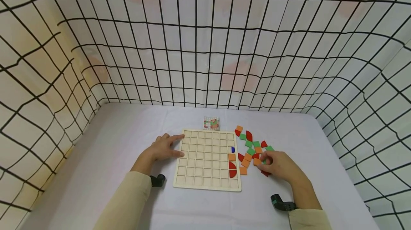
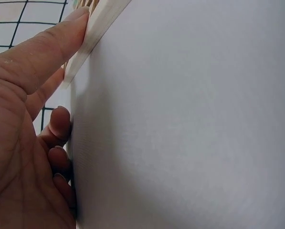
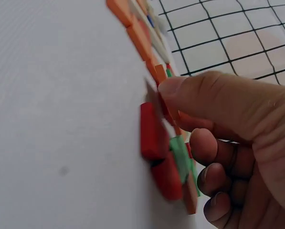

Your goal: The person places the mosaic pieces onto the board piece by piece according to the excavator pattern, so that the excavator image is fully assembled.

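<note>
A pale wooden grid board (image 1: 202, 159) lies flat on the table. At its left edge, the thumb and extended index finger of my left hand (image 1: 162, 148) touch the rim; the left wrist view shows the thumb against the board's side (image 2: 97, 36). My right hand (image 1: 278, 165) is over the loose tiles right of the board, pinching an orange square tile (image 1: 257, 162) between thumb and index finger. In the board's right column sit a small blue piece (image 1: 233, 149), an orange square (image 1: 232, 157) and two red quarter-round pieces (image 1: 232, 165).
Several green, orange and red tiles (image 1: 248, 143) lie scattered right of the board. Red pieces (image 3: 154, 131) lie below the right hand. A small patterned card (image 1: 211, 123) is behind the board. Black netting (image 1: 205, 58) surrounds the table's back and sides.
</note>
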`<state>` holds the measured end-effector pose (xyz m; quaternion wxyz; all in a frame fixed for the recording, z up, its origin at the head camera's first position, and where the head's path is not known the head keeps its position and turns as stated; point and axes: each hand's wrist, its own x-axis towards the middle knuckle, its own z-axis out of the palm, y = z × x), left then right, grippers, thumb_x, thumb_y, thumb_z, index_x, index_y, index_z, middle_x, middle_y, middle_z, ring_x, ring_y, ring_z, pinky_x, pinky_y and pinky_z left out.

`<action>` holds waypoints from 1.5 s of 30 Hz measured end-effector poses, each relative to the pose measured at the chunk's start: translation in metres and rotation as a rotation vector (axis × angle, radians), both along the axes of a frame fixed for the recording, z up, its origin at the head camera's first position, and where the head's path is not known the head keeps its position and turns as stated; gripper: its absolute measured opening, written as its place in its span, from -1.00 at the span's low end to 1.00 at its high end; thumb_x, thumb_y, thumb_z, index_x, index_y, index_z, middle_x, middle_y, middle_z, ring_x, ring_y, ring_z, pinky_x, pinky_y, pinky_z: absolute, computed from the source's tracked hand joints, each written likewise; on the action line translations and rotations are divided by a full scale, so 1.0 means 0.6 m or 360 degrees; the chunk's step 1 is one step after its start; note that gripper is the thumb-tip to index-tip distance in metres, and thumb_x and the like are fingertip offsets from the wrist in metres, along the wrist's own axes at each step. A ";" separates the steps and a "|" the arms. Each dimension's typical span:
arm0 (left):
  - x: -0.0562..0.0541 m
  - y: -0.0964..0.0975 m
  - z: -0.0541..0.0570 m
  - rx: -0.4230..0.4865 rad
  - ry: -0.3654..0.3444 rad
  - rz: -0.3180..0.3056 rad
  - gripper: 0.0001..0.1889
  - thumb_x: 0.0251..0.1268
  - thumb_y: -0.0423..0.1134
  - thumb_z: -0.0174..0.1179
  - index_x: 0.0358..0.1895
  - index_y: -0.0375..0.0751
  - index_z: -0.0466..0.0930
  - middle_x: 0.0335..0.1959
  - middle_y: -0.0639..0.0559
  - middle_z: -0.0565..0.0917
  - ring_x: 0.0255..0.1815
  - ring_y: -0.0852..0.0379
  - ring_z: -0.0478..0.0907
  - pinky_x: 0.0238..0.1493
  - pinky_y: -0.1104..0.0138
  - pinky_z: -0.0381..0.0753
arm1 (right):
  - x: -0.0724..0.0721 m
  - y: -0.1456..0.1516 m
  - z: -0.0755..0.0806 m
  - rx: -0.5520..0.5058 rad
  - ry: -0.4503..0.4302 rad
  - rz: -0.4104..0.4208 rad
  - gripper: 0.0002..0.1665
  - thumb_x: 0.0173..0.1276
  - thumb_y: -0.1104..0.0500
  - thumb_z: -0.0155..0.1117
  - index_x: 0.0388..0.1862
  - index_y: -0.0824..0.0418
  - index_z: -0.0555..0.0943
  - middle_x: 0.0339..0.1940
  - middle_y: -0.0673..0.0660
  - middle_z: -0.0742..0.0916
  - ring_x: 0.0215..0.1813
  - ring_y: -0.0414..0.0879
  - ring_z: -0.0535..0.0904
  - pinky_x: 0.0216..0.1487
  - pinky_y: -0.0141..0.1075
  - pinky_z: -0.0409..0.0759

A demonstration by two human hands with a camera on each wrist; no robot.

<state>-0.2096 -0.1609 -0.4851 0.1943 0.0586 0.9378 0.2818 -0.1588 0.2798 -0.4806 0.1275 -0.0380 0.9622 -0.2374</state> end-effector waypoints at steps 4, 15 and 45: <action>0.003 -0.002 0.002 0.0017 0.0003 -0.0005 -0.14 0.10 0.19 0.46 0.53 0.39 0.31 0.06 0.01 0.48 0.01 0.02 0.30 -0.05 0.14 0.36 | 0.001 -0.006 0.009 -0.0055 0.0029 0.0011 -0.65 0.24 -0.10 0.52 -0.16 0.07 0.66 -0.48 0.00 0.54 -0.38 -0.13 0.44 -0.42 -0.31 0.38; 0.007 -0.001 0.005 -0.0051 0.0036 -0.0040 -0.14 0.15 0.21 0.42 0.55 0.34 0.29 0.06 -0.02 0.48 -0.02 0.02 0.30 -0.08 0.18 0.32 | 0.010 -0.056 0.018 -0.0158 0.0094 0.0165 -0.78 0.22 0.02 0.54 -0.22 0.00 0.68 -0.49 -0.04 0.52 -0.33 -0.16 0.43 -0.40 -0.37 0.38; 0.011 0.010 -0.010 -0.0036 0.0191 0.0090 -0.44 0.47 0.18 0.11 0.49 0.30 0.40 0.09 -0.10 0.51 0.00 -0.04 0.35 0.03 0.00 0.32 | 0.034 -0.162 -0.002 -0.0029 0.0214 0.0514 -0.81 0.21 -0.06 0.52 -0.35 -0.11 0.64 -0.65 -0.19 0.47 -0.51 -0.32 0.39 -0.46 -0.42 0.36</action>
